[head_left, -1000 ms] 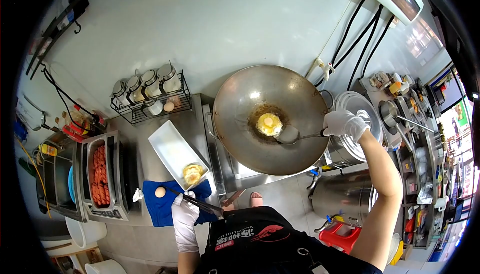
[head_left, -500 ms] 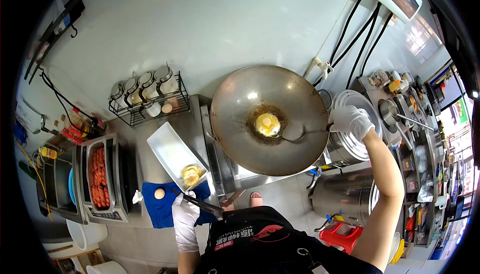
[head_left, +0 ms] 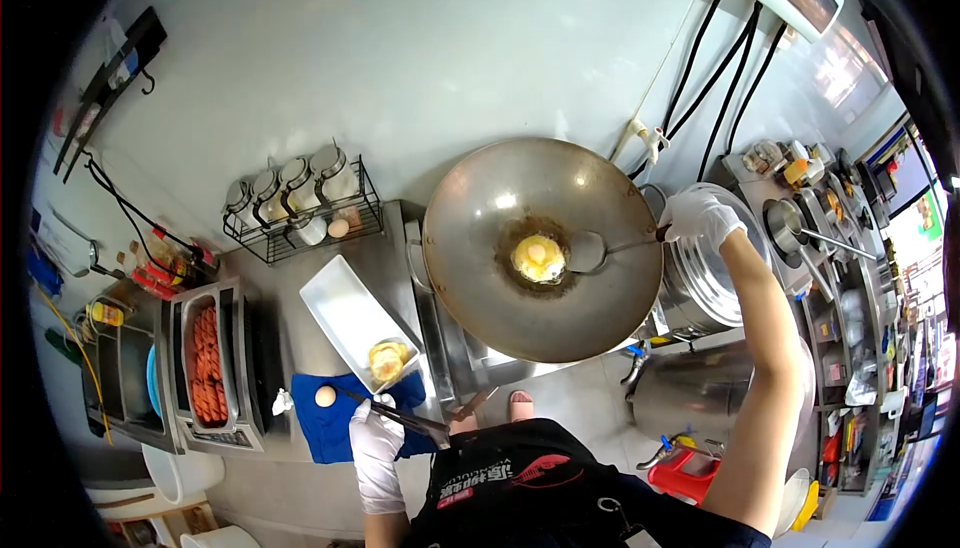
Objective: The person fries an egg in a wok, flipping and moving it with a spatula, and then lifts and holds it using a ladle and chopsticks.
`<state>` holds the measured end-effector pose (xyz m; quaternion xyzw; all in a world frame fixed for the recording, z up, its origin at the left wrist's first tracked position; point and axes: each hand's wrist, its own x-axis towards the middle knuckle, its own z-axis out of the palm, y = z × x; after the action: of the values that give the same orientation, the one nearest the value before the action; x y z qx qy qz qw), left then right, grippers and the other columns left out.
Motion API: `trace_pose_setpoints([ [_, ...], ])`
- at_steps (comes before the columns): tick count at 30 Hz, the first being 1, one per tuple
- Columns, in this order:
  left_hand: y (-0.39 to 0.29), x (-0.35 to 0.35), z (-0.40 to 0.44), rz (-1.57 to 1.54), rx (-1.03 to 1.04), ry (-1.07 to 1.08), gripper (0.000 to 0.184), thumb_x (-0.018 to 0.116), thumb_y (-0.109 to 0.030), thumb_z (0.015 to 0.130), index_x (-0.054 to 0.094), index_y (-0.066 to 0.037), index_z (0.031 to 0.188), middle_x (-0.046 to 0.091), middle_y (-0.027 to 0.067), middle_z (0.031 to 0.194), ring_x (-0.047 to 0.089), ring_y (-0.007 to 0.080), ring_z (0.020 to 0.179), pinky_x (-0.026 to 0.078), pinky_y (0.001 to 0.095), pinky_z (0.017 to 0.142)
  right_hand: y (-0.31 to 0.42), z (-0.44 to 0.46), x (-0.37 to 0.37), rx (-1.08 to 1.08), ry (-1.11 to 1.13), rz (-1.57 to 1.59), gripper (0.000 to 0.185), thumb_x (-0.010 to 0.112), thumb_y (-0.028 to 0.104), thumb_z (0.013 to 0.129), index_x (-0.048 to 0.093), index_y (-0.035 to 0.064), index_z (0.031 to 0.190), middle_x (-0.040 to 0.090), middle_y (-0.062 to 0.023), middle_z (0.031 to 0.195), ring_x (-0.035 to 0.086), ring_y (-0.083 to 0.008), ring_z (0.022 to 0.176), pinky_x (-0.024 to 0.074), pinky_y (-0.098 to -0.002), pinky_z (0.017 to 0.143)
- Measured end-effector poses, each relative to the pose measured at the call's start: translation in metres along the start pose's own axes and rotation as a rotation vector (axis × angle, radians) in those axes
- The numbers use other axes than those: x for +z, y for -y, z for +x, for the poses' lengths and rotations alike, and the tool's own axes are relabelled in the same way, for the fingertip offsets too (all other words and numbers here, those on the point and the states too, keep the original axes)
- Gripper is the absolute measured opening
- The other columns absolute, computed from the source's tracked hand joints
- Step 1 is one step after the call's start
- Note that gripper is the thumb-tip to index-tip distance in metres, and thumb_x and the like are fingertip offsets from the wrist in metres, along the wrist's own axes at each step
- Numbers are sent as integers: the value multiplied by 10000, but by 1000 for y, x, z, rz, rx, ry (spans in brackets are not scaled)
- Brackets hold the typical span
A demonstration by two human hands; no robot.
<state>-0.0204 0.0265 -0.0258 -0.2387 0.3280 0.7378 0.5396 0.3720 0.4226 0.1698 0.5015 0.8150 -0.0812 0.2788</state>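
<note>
My right hand (head_left: 697, 218), in a white glove, is closed around the handle of a metal spatula (head_left: 590, 252). The spatula's blade lies in a large wok (head_left: 470, 288), touching or just beside the right edge of a frying egg (head_left: 538, 259) in oil. My left hand (head_left: 377, 440), also gloved, is wrapped round dark tongs (head_left: 415, 422) over a blue cloth (head_left: 318, 435). A whole egg (head_left: 325, 396) rests on that cloth. Just above the left hand, a white rectangular dish (head_left: 340, 298) holds a fried egg (head_left: 388, 359) at its near end.
A wire rack (head_left: 368, 216) with several lidded jars and an egg stands against the wall. Further left, a metal tray (head_left: 228, 348) holds reddish sausage-like pieces. Right of the wok are stacked metal lids (head_left: 715, 258), a large steel pot (head_left: 690, 393) and a red stool (head_left: 685, 475).
The whole view has shifted slightly. In the wok, the spatula's blade has tilted and come up a little beside the frying egg. Both hands keep their hold.
</note>
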Motion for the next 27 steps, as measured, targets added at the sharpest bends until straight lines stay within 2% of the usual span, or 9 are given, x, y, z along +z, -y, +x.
trace_pose_setpoints([
  [3,1,-2,-1,-23,-50,116,154,396,-130,868,467,5,852,523,91,764,541,189,737,475,275,669,-9,18,-2,27,-17,-17,305,662,238,649,660,206,952,651,-50,823,609,-234,778,470,-337,694],
  [6,9,8,-7,34,45,13,161,393,-153,871,478,-18,846,528,80,768,530,163,688,462,246,592,-14,38,-6,102,-15,-52,302,666,228,633,666,201,933,651,-53,816,607,-242,782,471,-340,690],
  [7,7,4,-8,40,-21,73,176,387,-184,874,492,-45,841,535,64,773,496,124,600,427,212,501,-17,46,-6,55,-34,-85,306,676,212,610,670,179,914,650,-64,804,609,-254,763,474,-351,676],
  [11,13,4,-14,-39,-28,35,196,379,-207,876,503,-60,835,548,53,787,442,94,516,391,196,454,-19,66,-19,102,-14,-80,297,679,181,650,655,103,935,643,-105,853,610,-267,814,481,-358,692],
  [15,20,3,-25,-41,9,49,203,377,-203,877,504,-53,826,552,51,787,461,104,534,404,207,466,-25,90,-21,43,-76,-97,352,688,173,572,671,176,924,645,-85,839,606,-287,774,481,-351,664],
  [18,31,14,-29,-93,128,-153,175,383,-167,868,500,-40,839,547,58,765,488,120,582,392,194,439,-19,105,-27,-42,-39,-221,368,688,206,606,660,248,971,644,-46,881,590,-259,858,424,-403,789],
  [22,34,5,-30,-85,80,-15,172,391,-158,867,504,-34,828,546,65,758,505,124,603,405,194,446,-3,115,-38,21,-40,-324,375,694,256,630,648,292,1000,642,-11,879,568,-259,929,314,-511,906],
  [23,35,5,-29,-86,77,-1,172,392,-159,867,504,-34,828,547,66,758,506,123,602,406,194,448,-1,113,-44,-46,-21,-353,370,721,219,623,649,77,958,641,-99,858,592,-298,872,438,-437,765],
  [27,39,8,-28,-101,52,15,201,378,-184,875,506,-39,820,549,68,766,516,127,596,429,210,466,15,96,-56,-37,-133,-339,312,721,204,619,659,62,891,648,-104,819,611,-277,821,463,-403,692],
])
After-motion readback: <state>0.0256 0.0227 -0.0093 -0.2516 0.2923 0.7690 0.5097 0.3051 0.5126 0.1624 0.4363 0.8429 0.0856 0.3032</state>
